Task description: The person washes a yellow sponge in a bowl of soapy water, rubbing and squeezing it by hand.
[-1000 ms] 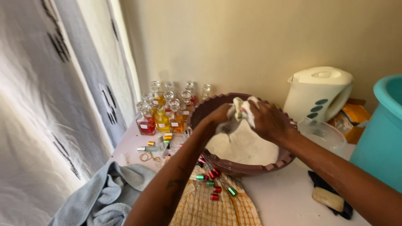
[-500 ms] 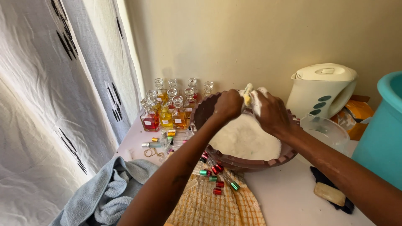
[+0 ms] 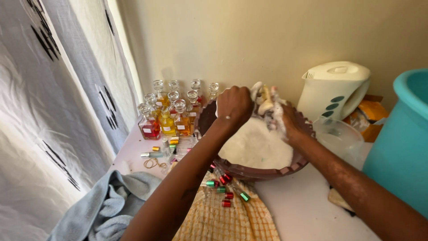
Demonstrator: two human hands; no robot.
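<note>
A brown basin (image 3: 263, 172) full of white soapy foam stands on the white table. Above its far rim both hands grip a wet white cloth (image 3: 266, 103) covered in suds. My left hand (image 3: 234, 106) is closed on the cloth's left end. My right hand (image 3: 287, 119) is closed on its right end, foam running down the fingers. The cloth is bunched up between the two fists.
Several glass bottles (image 3: 169, 117) with yellow and red liquid stand left of the basin. Small red and green capped vials (image 3: 225, 191) lie on a yellow checked cloth (image 3: 227, 221). White kettle (image 3: 334, 91), clear bowl (image 3: 339, 138), teal bucket (image 3: 401, 147), grey towel (image 3: 107, 209), curtain (image 3: 49, 111) at left.
Both hands have lifted the cloth from the foam towards the basin's far rim and drawn closer together on it. The view has shifted slightly.
</note>
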